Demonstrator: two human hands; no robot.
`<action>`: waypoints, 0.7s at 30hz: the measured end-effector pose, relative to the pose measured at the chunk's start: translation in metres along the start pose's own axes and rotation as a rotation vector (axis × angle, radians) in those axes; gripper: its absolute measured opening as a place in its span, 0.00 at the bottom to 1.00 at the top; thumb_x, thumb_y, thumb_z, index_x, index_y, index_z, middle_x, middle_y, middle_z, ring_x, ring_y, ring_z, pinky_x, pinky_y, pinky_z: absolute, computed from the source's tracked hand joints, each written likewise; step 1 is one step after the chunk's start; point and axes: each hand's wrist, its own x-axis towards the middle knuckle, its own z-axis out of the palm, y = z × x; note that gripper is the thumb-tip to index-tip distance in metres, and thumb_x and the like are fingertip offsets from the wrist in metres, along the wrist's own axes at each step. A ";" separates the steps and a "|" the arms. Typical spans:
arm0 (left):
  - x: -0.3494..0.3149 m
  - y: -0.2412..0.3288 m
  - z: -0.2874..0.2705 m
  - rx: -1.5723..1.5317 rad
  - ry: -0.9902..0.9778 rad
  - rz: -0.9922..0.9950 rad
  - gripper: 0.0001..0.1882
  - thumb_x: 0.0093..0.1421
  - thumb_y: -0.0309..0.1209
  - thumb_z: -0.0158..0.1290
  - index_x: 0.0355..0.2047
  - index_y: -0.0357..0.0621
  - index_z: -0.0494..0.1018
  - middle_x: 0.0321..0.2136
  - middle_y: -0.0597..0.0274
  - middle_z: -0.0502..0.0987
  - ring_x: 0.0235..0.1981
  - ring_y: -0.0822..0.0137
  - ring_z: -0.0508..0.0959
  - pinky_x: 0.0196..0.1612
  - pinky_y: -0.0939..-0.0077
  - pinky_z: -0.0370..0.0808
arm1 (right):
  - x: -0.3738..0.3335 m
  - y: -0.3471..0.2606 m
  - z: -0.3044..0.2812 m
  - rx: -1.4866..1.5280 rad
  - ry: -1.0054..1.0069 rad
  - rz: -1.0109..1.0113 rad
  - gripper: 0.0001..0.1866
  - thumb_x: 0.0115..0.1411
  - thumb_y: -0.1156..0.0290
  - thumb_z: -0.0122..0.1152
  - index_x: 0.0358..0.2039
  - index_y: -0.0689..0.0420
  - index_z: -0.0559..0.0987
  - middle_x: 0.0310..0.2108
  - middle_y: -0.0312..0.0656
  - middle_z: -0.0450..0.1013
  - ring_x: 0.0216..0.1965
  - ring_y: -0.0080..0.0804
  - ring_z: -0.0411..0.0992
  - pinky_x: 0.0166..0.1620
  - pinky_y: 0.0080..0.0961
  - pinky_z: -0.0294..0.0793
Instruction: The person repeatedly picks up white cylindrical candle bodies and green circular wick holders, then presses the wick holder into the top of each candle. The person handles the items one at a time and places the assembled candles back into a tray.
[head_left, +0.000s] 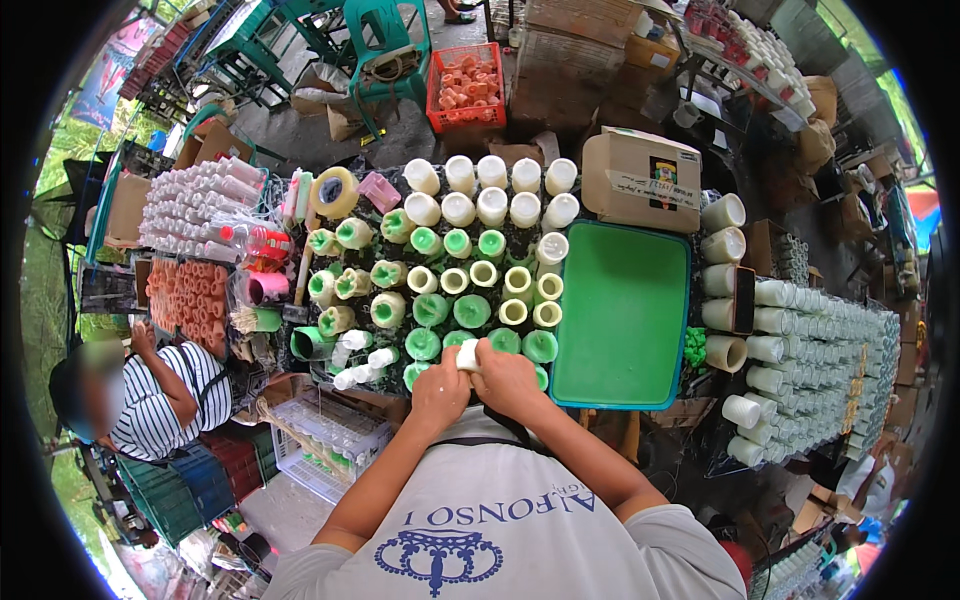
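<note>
Close to my body, at the near edge of the table, both hands meet over a small white cylinder that looks like a wax candle. My left hand grips it from the left, fingers closed. From the other side my right hand has its fingers pressed against it. Just beyond my hands stand several round cups filled with green wax. Pale hollow cylinders stand behind those. To the left, several white pieces lie on their sides.
A wide green tray lies right of the cups, with a cardboard box behind it. Rows of white cylinders fill the far table. Many glass cups stand at right. Another person sits at left, near orange cylinders.
</note>
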 end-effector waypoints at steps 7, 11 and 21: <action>0.025 0.004 -0.011 -0.051 0.035 0.051 0.15 0.68 0.40 0.48 0.44 0.41 0.76 0.25 0.40 0.82 0.27 0.39 0.83 0.32 0.42 0.78 | -0.011 -0.022 -0.042 -0.101 -0.053 -0.093 0.40 0.53 0.62 0.72 0.64 0.57 0.66 0.39 0.55 0.78 0.38 0.51 0.80 0.38 0.46 0.76; 0.031 0.018 -0.033 -0.115 0.028 0.187 0.16 0.68 0.41 0.51 0.47 0.44 0.79 0.28 0.45 0.83 0.30 0.42 0.83 0.34 0.47 0.79 | 0.013 -0.021 -0.046 -0.308 0.071 -0.048 0.23 0.54 0.64 0.73 0.48 0.53 0.75 0.32 0.45 0.80 0.34 0.45 0.81 0.38 0.41 0.74; 0.033 -0.033 -0.002 -0.562 0.196 0.154 0.16 0.69 0.30 0.51 0.55 0.42 0.73 0.43 0.54 0.82 0.36 0.52 0.82 0.41 0.58 0.78 | 0.098 0.030 -0.115 -0.251 0.408 -0.061 0.23 0.52 0.75 0.69 0.49 0.54 0.76 0.47 0.50 0.79 0.44 0.52 0.78 0.45 0.44 0.76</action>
